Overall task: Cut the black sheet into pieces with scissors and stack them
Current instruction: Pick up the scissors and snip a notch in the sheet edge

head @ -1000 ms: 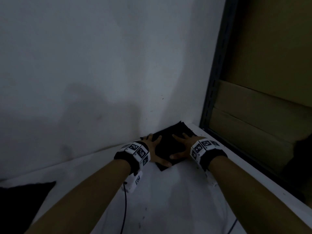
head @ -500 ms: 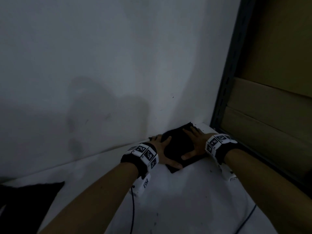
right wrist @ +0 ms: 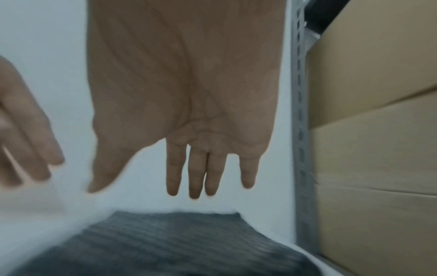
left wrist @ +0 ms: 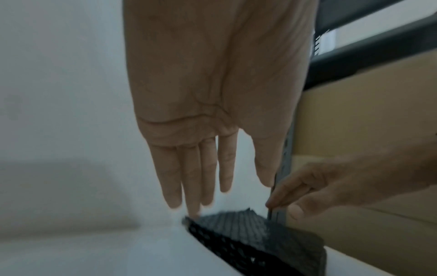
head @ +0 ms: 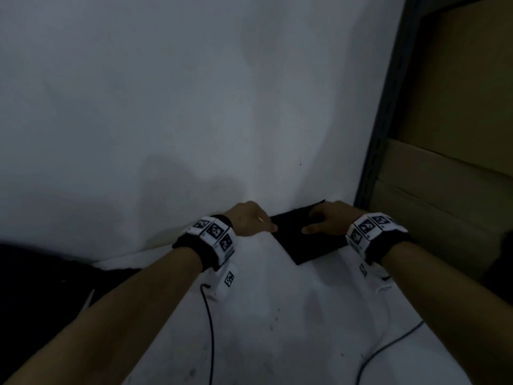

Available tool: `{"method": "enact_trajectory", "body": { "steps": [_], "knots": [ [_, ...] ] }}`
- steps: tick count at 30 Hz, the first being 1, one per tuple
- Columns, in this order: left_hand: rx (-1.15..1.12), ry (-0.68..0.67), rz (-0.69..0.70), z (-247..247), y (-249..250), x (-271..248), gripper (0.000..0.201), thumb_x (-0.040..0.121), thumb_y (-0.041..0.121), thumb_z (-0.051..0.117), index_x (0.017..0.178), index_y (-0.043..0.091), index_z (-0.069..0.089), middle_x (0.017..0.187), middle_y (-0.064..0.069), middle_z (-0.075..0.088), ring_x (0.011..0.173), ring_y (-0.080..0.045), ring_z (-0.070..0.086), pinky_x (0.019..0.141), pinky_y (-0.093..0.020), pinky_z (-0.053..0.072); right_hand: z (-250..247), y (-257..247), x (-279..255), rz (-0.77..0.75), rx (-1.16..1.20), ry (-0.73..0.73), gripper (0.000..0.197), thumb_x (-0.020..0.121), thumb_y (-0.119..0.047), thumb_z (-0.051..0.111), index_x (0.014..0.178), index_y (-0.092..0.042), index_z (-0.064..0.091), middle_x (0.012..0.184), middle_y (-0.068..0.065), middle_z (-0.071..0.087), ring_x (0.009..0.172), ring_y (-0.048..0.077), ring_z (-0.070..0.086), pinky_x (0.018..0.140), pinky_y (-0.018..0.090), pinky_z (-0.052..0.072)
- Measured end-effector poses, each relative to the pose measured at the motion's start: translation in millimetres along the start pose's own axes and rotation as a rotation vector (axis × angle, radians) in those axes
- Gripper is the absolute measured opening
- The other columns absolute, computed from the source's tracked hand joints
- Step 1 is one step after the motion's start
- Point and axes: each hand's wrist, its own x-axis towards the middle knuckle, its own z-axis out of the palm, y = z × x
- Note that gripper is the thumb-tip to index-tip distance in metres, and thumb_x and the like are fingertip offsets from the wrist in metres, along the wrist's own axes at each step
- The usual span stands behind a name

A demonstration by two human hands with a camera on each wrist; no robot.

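A small stack of black mesh pieces point(head: 302, 241) lies on the white table against the wall, beside the shelf post. My left hand point(head: 251, 220) hovers at the stack's left corner with its fingers straight. In the left wrist view the left hand point(left wrist: 201, 186) has one fingertip at the corner of the stack point(left wrist: 255, 235). My right hand point(head: 324, 218) is over the stack's far right part, fingers relaxed and holding nothing. In the right wrist view the right hand point(right wrist: 208, 168) hangs just above the stack point(right wrist: 165, 242) without touching it. No scissors are in view.
A large dark sheet point(head: 41, 273) lies at the table's left edge. A grey metal shelf post point(head: 383, 120) with cardboard boxes point(head: 458, 162) stands close on the right. The white wall point(head: 194, 107) is directly behind. Thin cables point(head: 209, 329) run across the table near me.
Both hands lay flat on the stack before. They have since lifted off it, and the left hand has slid to the stack's left corner.
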Motion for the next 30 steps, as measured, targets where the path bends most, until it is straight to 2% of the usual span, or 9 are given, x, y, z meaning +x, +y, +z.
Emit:
{"method": "enact_trajectory", "body": {
  "steps": [3, 8, 12, 16, 18, 20, 22, 25, 30],
  "knots": [
    [-0.048, 0.027, 0.003, -14, -7, -44, 0.041, 0.089, 0.045, 0.070, 0.113, 0.013, 0.074, 0.114, -0.003, 0.071, 0.094, -0.012, 0.069, 0.071, -0.015, 0.053, 1, -33, -21, -0.089, 0.058, 0.052, 0.052, 0.087, -0.053, 0.069, 0.126, -0.019, 0.066, 0.129, 0.003, 0.063, 0.114, 0.023, 0.059, 0.093, 0.028, 0.047],
    [-0.036, 0.043, -0.070, -37, -33, -129, 0.035, 0.090, 0.040, 0.069, 0.110, 0.011, 0.074, 0.103, -0.002, 0.074, 0.089, -0.013, 0.073, 0.080, -0.031, 0.060, 15, -106, -57, -0.220, 0.198, 0.026, 0.034, 0.087, -0.050, 0.071, 0.103, -0.021, 0.074, 0.100, -0.001, 0.073, 0.093, 0.016, 0.068, 0.077, 0.024, 0.050],
    [0.027, 0.114, -0.108, -51, -69, -194, 0.023, 0.091, 0.032, 0.070, 0.102, 0.013, 0.074, 0.092, 0.000, 0.077, 0.079, -0.009, 0.074, 0.074, -0.029, 0.061, 34, -173, -85, -0.319, 0.363, -0.069, 0.028, 0.088, -0.044, 0.072, 0.099, -0.018, 0.075, 0.086, -0.002, 0.077, 0.079, 0.011, 0.074, 0.070, 0.026, 0.060],
    [0.107, 0.152, -0.183, -67, -110, -250, 0.014, 0.090, 0.025, 0.072, 0.099, 0.014, 0.073, 0.080, 0.000, 0.077, 0.072, -0.008, 0.074, 0.071, -0.030, 0.061, 60, -245, -113, -0.457, 0.398, -0.164, 0.029, 0.091, -0.042, 0.069, 0.108, -0.019, 0.073, 0.092, 0.000, 0.076, 0.081, 0.013, 0.073, 0.069, 0.025, 0.059],
    [0.135, 0.146, -0.237, -73, -131, -278, 0.011, 0.091, 0.024, 0.071, 0.095, 0.014, 0.073, 0.080, -0.001, 0.077, 0.071, -0.009, 0.074, 0.073, -0.034, 0.062, 76, -284, -126, -0.531, 0.274, -0.207, 0.041, 0.092, -0.050, 0.066, 0.123, -0.024, 0.066, 0.114, 0.001, 0.072, 0.099, 0.016, 0.069, 0.082, 0.028, 0.057],
    [0.164, 0.118, -0.288, -74, -151, -305, 0.010, 0.091, 0.023, 0.069, 0.093, 0.014, 0.074, 0.081, 0.000, 0.077, 0.071, -0.010, 0.074, 0.072, -0.036, 0.063, 93, -323, -138, -0.621, 0.102, -0.206, 0.057, 0.094, -0.056, 0.059, 0.143, -0.028, 0.050, 0.141, 0.000, 0.056, 0.124, 0.020, 0.055, 0.101, 0.033, 0.046],
    [0.198, 0.072, -0.337, -72, -169, -328, 0.010, 0.090, 0.021, 0.069, 0.094, 0.014, 0.075, 0.080, 0.000, 0.076, 0.072, -0.012, 0.074, 0.072, -0.036, 0.063, 110, -353, -143, -0.670, 0.036, -0.248, 0.068, 0.094, -0.061, 0.054, 0.153, -0.035, 0.033, 0.151, 0.003, 0.045, 0.134, 0.024, 0.046, 0.108, 0.036, 0.040],
    [0.322, 0.013, -0.391, -63, -194, -354, 0.019, 0.083, 0.025, 0.077, 0.101, 0.018, 0.075, 0.089, 0.003, 0.075, 0.082, -0.015, 0.071, 0.082, -0.036, 0.059, 129, -376, -142, -0.657, -0.079, -0.304, 0.068, 0.092, -0.069, 0.048, 0.152, -0.047, 0.028, 0.150, 0.003, 0.048, 0.131, 0.028, 0.050, 0.107, 0.038, 0.043],
    [0.396, -0.039, -0.378, -37, -213, -380, 0.039, 0.083, 0.032, 0.077, 0.120, 0.028, 0.069, 0.116, 0.008, 0.066, 0.105, -0.015, 0.060, 0.095, -0.031, 0.051, 139, -371, -135, -0.618, -0.230, -0.216, 0.070, 0.090, -0.070, 0.051, 0.150, -0.037, 0.036, 0.141, 0.007, 0.056, 0.119, 0.031, 0.057, 0.093, 0.037, 0.048]
  ]
}}
